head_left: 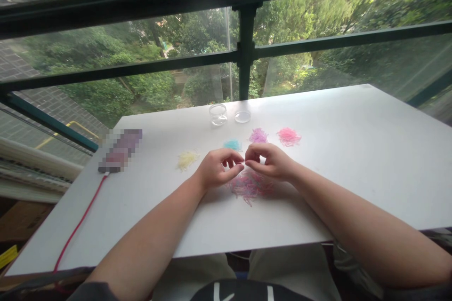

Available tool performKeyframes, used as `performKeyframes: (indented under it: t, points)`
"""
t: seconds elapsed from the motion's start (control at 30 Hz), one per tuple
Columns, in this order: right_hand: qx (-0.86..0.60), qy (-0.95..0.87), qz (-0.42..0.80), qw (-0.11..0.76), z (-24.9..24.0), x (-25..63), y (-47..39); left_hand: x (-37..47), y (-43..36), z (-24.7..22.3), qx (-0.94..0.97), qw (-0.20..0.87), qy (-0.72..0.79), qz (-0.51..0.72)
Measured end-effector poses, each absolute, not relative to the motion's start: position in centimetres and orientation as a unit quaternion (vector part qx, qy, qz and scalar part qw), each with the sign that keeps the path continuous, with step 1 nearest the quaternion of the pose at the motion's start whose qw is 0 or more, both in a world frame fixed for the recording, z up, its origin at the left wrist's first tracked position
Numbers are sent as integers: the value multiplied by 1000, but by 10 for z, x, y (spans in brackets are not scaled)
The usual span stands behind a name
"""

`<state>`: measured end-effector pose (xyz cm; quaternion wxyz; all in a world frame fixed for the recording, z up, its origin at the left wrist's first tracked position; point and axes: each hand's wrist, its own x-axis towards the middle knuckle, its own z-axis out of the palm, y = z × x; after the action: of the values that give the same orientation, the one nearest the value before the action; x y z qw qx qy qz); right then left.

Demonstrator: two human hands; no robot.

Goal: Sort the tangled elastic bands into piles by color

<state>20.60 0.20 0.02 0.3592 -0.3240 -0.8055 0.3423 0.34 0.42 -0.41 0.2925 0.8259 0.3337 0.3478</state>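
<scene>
A red cable (pixel 84 217) plugs into a pixelated device (pixel 122 151), with leafy trees (pixel 116 56) beyond dark green window bars (pixel 245 49).

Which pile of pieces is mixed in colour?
The multicoloured pile of thin pieces, lowest in view; the yellow, blue, purple and pink piles each show one colour.

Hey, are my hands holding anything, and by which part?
Can't tell for sure: left hand and right hand nearly meet beside the mixed pile, but anything in either grip is too small to make out.
</scene>
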Motion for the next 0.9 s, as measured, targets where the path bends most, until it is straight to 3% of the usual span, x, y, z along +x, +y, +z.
performKeyframes:
  t: [0.9]
  points:
    - [-339, -790, 339, 383, 5, 207, 0, 3, 5, -5, 823, 290, 343, 349]
